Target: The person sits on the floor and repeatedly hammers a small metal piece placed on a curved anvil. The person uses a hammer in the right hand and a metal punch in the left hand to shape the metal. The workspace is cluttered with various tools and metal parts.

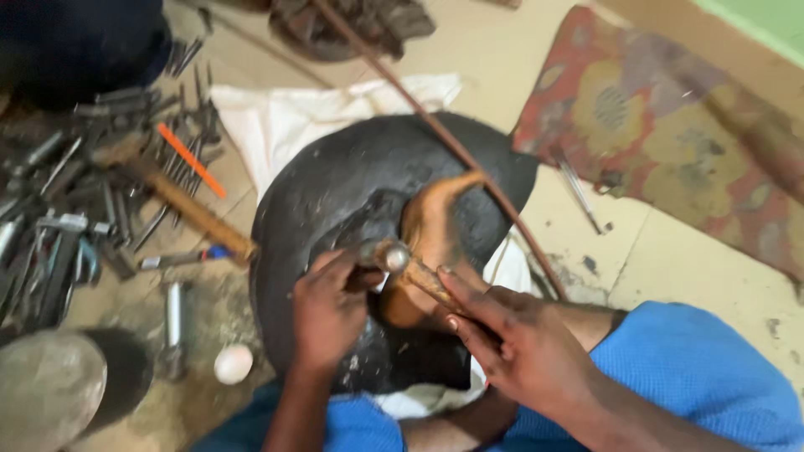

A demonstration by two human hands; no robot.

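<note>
His right hand [523,347] has its fingers clamped on a hammer [412,269] handle; the left hand [327,311] fingers pinch something hidden just beside the hammer's head, over a black pan [335,184].

I'm sitting on the floor [494,50] of a small hand-tool workshop — a heap of metal tools [92,192] at my left, a wooden-handled hammer [180,201], a worn patterned rug [662,134] — nothing tidy.
</note>
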